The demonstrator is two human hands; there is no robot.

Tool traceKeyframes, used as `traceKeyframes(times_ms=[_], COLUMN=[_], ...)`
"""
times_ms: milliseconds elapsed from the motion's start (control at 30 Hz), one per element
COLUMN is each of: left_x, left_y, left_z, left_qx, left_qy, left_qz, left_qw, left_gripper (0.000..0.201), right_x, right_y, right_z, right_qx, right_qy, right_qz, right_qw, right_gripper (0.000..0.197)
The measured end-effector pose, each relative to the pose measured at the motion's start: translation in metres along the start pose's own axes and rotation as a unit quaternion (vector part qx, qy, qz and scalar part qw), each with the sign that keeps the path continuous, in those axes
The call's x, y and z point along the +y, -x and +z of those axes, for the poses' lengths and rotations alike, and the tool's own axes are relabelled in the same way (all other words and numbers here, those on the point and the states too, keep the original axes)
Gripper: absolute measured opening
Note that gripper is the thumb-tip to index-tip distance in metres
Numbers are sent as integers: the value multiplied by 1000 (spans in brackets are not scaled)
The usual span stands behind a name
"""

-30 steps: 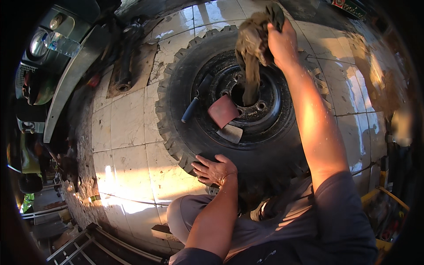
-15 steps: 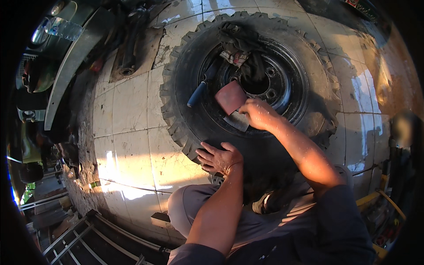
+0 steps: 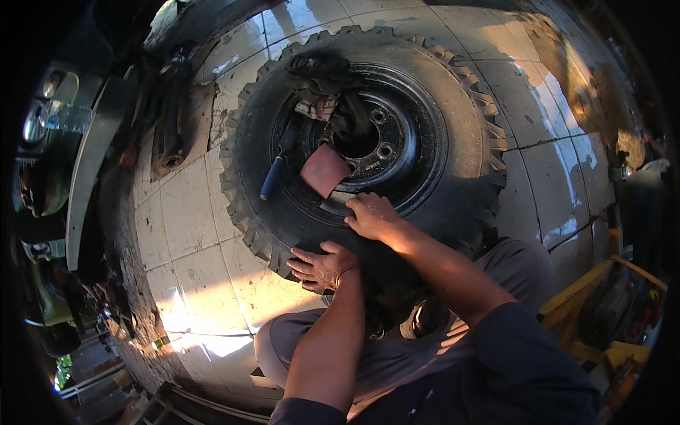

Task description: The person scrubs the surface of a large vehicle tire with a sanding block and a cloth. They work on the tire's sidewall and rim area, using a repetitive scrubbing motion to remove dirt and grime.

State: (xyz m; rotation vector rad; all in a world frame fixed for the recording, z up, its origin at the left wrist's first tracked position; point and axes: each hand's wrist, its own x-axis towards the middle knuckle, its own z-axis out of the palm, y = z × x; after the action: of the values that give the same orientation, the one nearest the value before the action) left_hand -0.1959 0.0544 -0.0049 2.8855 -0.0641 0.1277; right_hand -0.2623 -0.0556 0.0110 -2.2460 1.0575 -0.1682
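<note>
A large black knobbly tyre lies flat on the floor in front of me, around a black steel wheel rim. My left hand rests with fingers spread on the tyre's near sidewall. Curled down near the rim's near edge is my right hand; whatever its fingers hold, if anything, is hidden. Beside those fingertips lies a grey patch or sheet, which I cannot tell apart. A curved reddish sandpaper-like sheet sits just beyond it. A blue-handled tool leans on the tyre, left of the sheet.
A dark crumpled cloth drapes over the far side of the wheel. Pale tiles surround the tyre, with a dark metal shaft at the left. A yellow metal frame stands at my right, and cluttered parts line the left wall.
My right hand has drawn back toward me and slightly right, relative to the reddish sheet. The left hand stays on the tyre. The whole view has shifted as my head turned.
</note>
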Motion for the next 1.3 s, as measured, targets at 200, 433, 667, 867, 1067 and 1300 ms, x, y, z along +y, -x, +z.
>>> traceKeyframes(times_ms=[200, 433, 667, 867, 1067, 1300], left_x=[1, 12, 8, 6, 12, -10], left_y=[1, 8, 5, 4, 6, -1], left_z=[2, -13, -14, -11, -14, 11], left_qx=[3, -20, -23, -19, -38, 9], left_qy=[-20, -40, -28, -28, -33, -26], left_qz=[-1, -13, -3, 0, -7, 16], left_qw=[1000, 999, 999, 999, 999, 999], left_gripper=[70, 68, 69, 69, 67, 69], right_x=[10, 20, -5, -11, -3, -14], right_y=[9, 11, 15, 18, 27, 29], right_z=[12, 21, 7, -7, 4, -7], right_qx=[29, 124, 130, 16, -5, -29], right_qy=[-7, -64, -89, -155, -108, -86], right_qz=[23, 19, -11, -48, -93, -67], right_qw=[999, 990, 987, 987, 990, 994], right_gripper=[22, 16, 13, 17, 23, 44])
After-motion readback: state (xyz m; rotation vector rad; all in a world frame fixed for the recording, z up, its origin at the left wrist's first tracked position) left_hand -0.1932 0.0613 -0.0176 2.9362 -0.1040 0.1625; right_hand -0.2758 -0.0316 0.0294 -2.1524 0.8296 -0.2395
